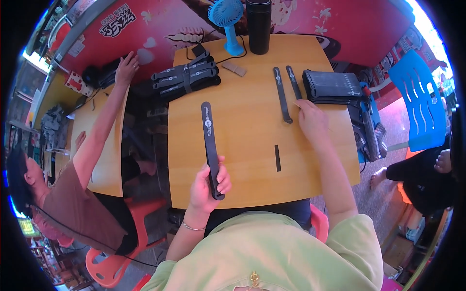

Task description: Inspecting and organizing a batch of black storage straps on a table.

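My left hand [203, 190] is wrapped round the lower end of a long black strap [209, 138], which points away from me over the near left part of the table. Its lower end looks thick, and I cannot tell whether several straps are stacked there. Farther right, my right hand [311, 119] has its fingertips closed at the near end of another black strap [292, 80] lying on the table. Just left of that one lies a third black strap [281, 92]. A short black strip [277, 158] rests nearer to me on the wood.
Bundled black straps [187, 77] lie at the table's far left, with a stack of them [335, 86] at right. A blue fan [233, 43], a black bottle [258, 29] and a brown piece [234, 69] are at the back. Another person [80, 194] sits left; a blue chair [420, 102] stands right.
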Available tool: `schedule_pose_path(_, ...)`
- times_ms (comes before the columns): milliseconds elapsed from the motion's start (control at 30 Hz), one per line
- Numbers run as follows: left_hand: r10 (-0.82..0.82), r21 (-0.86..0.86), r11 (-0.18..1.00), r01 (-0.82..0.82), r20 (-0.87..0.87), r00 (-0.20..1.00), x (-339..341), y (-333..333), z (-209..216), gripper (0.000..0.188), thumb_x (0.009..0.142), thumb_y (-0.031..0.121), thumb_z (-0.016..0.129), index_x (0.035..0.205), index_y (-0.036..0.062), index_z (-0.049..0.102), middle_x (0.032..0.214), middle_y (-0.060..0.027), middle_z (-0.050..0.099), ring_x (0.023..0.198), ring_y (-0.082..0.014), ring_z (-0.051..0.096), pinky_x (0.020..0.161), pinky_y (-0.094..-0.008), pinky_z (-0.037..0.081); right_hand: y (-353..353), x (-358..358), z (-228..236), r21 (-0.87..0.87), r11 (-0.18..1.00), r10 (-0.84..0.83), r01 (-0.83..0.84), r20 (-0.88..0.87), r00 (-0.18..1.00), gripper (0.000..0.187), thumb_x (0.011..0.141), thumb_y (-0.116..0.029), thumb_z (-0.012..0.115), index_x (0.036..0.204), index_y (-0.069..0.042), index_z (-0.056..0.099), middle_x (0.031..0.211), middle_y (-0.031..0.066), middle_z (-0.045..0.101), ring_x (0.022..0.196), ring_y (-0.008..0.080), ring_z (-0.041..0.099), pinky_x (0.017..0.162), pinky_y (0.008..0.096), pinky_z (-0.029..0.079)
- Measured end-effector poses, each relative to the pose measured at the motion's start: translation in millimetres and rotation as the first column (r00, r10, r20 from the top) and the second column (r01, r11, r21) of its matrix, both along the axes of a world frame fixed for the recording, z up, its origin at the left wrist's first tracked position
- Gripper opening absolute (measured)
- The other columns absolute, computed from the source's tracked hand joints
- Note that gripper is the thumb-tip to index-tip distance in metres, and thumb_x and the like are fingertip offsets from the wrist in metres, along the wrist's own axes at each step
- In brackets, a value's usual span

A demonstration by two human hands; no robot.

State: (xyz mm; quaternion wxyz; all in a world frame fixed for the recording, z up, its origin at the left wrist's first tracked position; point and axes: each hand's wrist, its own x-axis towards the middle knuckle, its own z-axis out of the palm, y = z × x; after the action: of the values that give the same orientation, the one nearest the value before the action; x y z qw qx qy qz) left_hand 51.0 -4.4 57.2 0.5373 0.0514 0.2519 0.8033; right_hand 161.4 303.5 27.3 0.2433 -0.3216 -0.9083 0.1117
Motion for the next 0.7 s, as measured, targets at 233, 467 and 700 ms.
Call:
schedule_pose_path(233,0.058,0.167,0.982,-0.087,0.176,0.983,14,5,5,0.043,0.098,0.035,0.035,0.136,0.016,0.031,0.084,-0.0034,0.048,0.072,-0.0135,0.048,0.065,-0.029,0.045,-15,-21,-2,0.039,0.985,0.164,-0.166,0.039,0.986,0.022,0.08,-0.016,0.06,0.101,-0.009,0.065,0.107,0.0037,0.064,0.087,0.024,0.062,0.073,0.0344,0.051)
schedule_pose_path(467,0.044,0.126,0.99,-0.066,0.169,0.985,24,4,5,0.043,0.098,0.038,0.031,0.14,0.033,0.023,0.095,-0.0037,0.051,0.096,-0.018,0.053,0.089,-0.0455,0.049,-8,-12,-9,0.038,0.988,0.149,-0.151,0.065,0.987,0.022,0.079,-0.018,0.063,0.1,-0.009,0.066,0.106,0.002,0.064,0.087,0.0233,0.063,0.073,0.034,0.051)
schedule_pose_path(700,0.173,0.12,0.976,-0.182,0.078,0.982,22,1,-1,0.048,0.096,0.024,0.044,0.14,0.0221,0.024,0.106,-0.0023,0.053,0.104,-0.0181,0.053,0.093,-0.0477,0.047,-55,-15,57,-0.053,0.982,0.151,-0.179,-0.335,0.93,0.019,0.087,-0.016,0.058,0.102,-0.008,0.066,0.087,0.0076,0.062,0.069,0.0245,0.061,0.06,0.0314,0.048)
